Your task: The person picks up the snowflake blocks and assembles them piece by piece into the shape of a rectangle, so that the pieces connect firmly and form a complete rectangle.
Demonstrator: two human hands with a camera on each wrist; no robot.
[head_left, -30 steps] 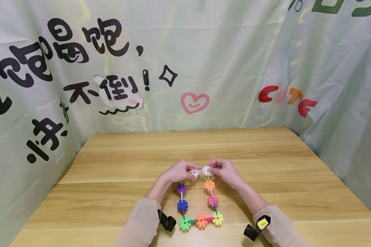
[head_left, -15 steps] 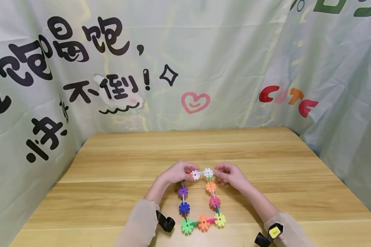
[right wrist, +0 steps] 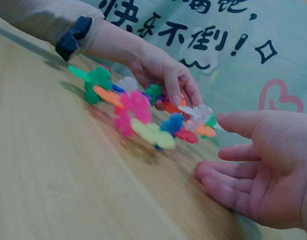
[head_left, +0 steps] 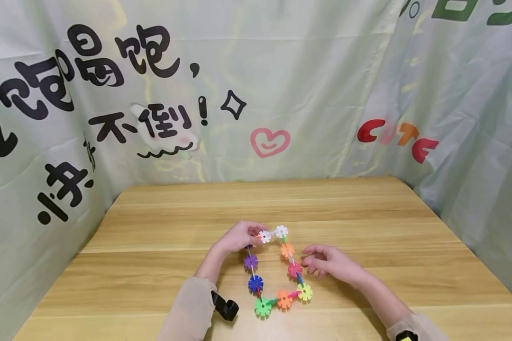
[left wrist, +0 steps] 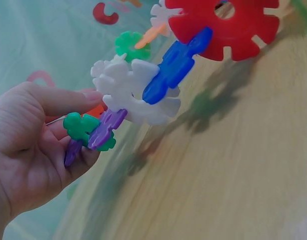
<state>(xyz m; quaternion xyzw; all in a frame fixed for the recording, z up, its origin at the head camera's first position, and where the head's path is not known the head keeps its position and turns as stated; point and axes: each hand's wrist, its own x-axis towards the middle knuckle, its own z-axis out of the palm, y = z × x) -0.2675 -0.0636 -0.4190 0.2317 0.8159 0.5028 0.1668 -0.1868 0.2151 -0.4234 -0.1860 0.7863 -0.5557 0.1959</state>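
Note:
Plastic snowflake-shaped building discs are joined in a closed loop, with a white disc [head_left: 281,231] at its far corner and a yellow disc [head_left: 305,291] and a green disc [head_left: 262,307] at its near corners. At the far left corner my left hand [head_left: 236,236] pinches an orange-red disc [left wrist: 96,111] between thumb and fingers. Shadows lie apart from the discs in the left wrist view, so that part hangs above the table. My right hand [head_left: 334,263] holds nothing. Its loosely bent fingers are beside the pink disc [head_left: 295,269]; whether they touch it I cannot tell.
The loop is over the middle front of a wooden table [head_left: 175,213]. A printed cloth curtain [head_left: 315,85] stands behind the table and along its sides. Black cameras are strapped on the wrists, the left camera [head_left: 225,306] close to the loop's near left side.
My right hand has let go of the white disc at the far corner and moved right and towards me. My left hand keeps its grip, and the loop has turned and shifted slightly.

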